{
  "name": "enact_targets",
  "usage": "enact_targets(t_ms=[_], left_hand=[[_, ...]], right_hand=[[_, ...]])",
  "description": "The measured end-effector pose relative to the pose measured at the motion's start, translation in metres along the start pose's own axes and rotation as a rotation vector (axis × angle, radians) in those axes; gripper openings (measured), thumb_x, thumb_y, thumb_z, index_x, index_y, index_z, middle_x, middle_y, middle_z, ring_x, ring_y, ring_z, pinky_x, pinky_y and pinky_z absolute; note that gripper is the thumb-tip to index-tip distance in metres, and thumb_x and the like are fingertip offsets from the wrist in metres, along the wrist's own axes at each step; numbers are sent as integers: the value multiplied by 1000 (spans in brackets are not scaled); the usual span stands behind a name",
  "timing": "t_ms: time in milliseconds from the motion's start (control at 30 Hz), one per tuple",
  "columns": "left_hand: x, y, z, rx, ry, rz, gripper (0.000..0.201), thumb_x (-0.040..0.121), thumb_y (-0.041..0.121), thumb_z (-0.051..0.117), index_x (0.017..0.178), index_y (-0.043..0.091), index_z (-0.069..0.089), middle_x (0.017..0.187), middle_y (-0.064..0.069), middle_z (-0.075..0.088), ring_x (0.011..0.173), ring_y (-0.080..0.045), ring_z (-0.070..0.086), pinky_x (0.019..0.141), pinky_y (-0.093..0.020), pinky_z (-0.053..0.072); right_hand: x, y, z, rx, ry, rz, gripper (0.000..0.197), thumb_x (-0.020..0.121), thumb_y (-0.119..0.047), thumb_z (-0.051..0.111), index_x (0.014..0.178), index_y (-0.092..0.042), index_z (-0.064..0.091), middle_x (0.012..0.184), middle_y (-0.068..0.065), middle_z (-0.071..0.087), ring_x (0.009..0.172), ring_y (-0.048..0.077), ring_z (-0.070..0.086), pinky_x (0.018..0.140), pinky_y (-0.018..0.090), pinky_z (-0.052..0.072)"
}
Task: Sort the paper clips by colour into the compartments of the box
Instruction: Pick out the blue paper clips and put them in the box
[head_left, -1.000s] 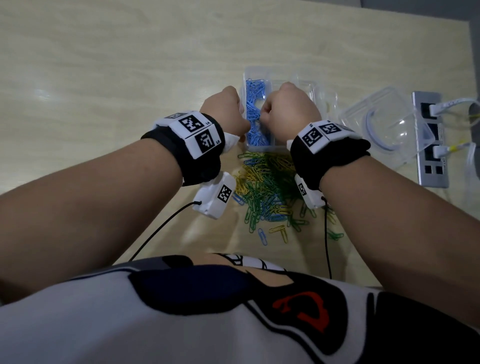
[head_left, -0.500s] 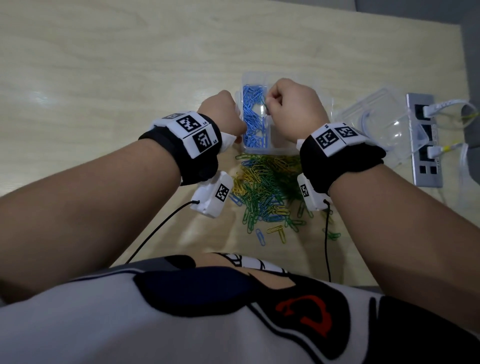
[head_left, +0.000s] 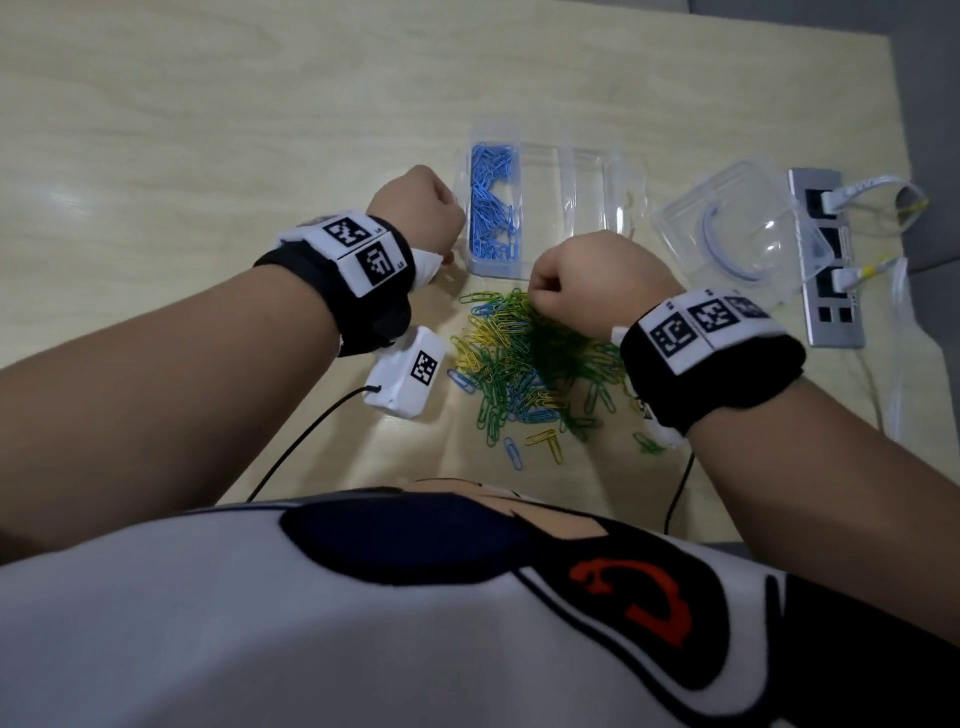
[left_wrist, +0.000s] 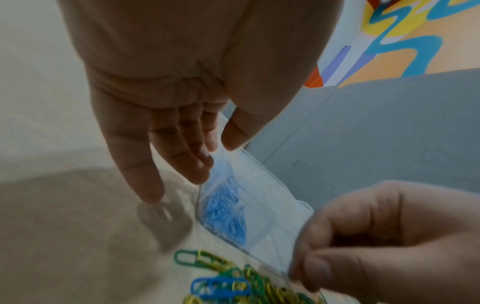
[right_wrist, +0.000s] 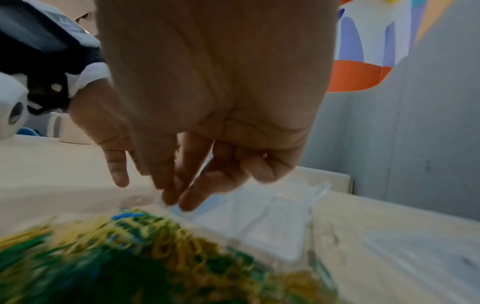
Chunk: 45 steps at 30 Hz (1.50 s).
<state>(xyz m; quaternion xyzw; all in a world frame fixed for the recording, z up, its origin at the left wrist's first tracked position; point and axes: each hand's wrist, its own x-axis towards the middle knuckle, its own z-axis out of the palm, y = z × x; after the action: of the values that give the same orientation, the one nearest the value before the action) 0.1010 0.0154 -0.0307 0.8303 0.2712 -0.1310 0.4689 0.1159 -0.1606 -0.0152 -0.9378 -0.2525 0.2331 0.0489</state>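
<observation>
The mixed clips (head_left: 524, 364), green, yellow and some blue, lie heaped on the counter (head_left: 208, 130) just in front of the clear box (head_left: 587, 171), probably to keep each carry short. Only the box's leftmost compartment holds clips, all blue (head_left: 491, 202). The right hand (head_left: 592, 283) hangs over the heap's far edge, fingertips (right_wrist: 182, 197) drawn together; whether they pinch a clip is lost in blur. The left hand (head_left: 415, 210) sits beside the box's left wall, fingers (left_wrist: 145, 164) straight and loosely parted, holding nothing.
</observation>
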Motion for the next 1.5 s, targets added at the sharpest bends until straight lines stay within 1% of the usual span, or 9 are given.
enact_targets(t_ms=[267,433,600,767,867,1000,1200,1333,1500], left_hand=[[-20,-21,3,51,-117,-128,15,88,12,51,89,5,64,79,-12,64,79,-33,67,75,-50,57],[-25,-25,8,-168,-191,-266,23,93,9,48,72,6,58,59,-9,52,36,-17,50,46,-27,50],[-33,-24,14,-317,-346,-278,49,100,42,35,85,2,59,68,-13,61,61,-24,62,66,-36,57],[-36,-33,15,-247,-365,-332,55,100,45,34,77,1,60,74,-17,59,58,-26,58,76,-42,57],[-38,-40,11,-187,-373,-367,58,101,45,30,71,3,57,66,-14,56,55,-24,53,71,-38,54],[-41,-48,9,-160,-367,-373,60,101,44,28,69,2,58,59,-13,55,54,-24,52,63,-32,52],[-51,-53,12,-152,-379,-314,59,100,44,34,75,-1,62,75,-20,65,64,-29,62,73,-38,56],[-62,-49,18,-129,-574,-318,53,99,41,34,83,0,62,81,-21,64,67,-27,62,81,-42,57],[-69,-41,29,11,-643,-333,63,101,48,26,74,3,61,65,-11,57,47,-16,55,61,-27,54]], right_hand=[[12,-31,41,-73,138,-128,18,91,-30,53,100,-23,67,94,2,66,85,25,60,62,28,36],[9,-28,41,-44,182,-114,16,91,-24,50,95,-19,65,92,3,62,76,23,53,61,29,36],[-7,-30,33,254,197,-164,11,87,-27,59,92,-20,65,86,-6,53,79,13,47,68,28,36],[-25,-41,42,297,198,-233,15,86,-35,60,88,-22,66,79,-7,61,77,16,55,66,30,43],[-30,-46,59,-22,25,-267,27,90,-45,55,99,-23,66,93,-1,64,86,22,60,66,30,44],[-31,-55,73,-234,86,-325,27,96,-34,47,106,-14,61,103,5,61,92,29,60,63,33,31],[-42,-53,61,22,127,-278,23,92,-41,51,95,-21,61,85,-4,51,78,19,52,62,30,31],[-53,-44,54,196,169,-273,22,88,-44,56,87,-23,62,80,-7,56,75,14,49,62,28,35],[-79,-21,68,-169,-71,-211,35,85,-56,54,79,-22,62,72,-1,57,73,23,56,59,27,39]])
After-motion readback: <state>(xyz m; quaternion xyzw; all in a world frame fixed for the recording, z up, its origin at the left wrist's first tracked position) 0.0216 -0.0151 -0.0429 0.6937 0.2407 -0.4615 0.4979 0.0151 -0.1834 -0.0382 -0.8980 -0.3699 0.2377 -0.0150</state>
